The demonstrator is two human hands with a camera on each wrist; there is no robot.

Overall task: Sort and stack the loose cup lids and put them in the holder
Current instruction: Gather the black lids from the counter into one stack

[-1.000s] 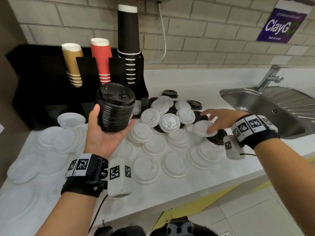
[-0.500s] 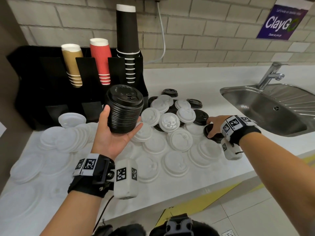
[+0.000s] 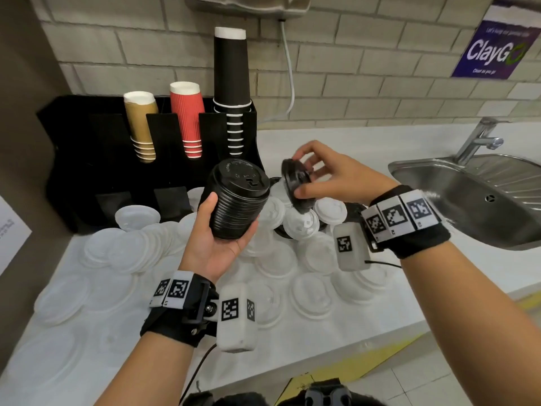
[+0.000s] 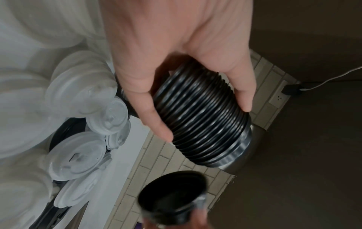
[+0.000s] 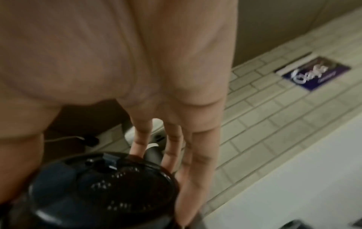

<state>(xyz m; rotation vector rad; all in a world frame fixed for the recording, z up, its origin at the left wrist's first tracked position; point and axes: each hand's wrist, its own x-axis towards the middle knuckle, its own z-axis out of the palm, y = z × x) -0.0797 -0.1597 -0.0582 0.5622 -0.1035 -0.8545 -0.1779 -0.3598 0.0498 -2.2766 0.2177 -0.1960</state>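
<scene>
L hand (image 3: 218,230) is cradling the stack of black lids (image 3: 238,199) from below & the side, thumb on one flank, fingers wrapping the other; the left wrist view is showing the same grip closed round the ribbed stack. It's being tilted w/ the top lid facing up and toward the R side, prob. so the next lid can drop straight on.

R hand (image 3: 330,178) is pinching a single black lid (image 3: 295,186) by its rim, thumb on the lower edge, fingertips on the upper edge. Lid is being held on edge in the air, just beside the stack's top, apart from it, not yet seated. Rim grip is likely leaving the underside free to nest.

Black w/ black: sorting by colour and size looks to be the reason white ones aren't being taken.

White lids (image 3: 301,224) are lying loose & overlapping across the bench (image 3: 456,268), a few dark ones half buried under them near the R wrist. Larger translucent lids (image 3: 126,250) are spreading toward the L.

The black holder (image 3: 87,159) is standing at the back against the wall, w/ gold cups (image 3: 140,127), red cups (image 3: 187,118) and tall black cups (image 3: 231,89) in its slots. Lower lid slots look mostly unfilled; can't tell for sure.

Judging: still mid-stacking, most lids left to sort.
</scene>
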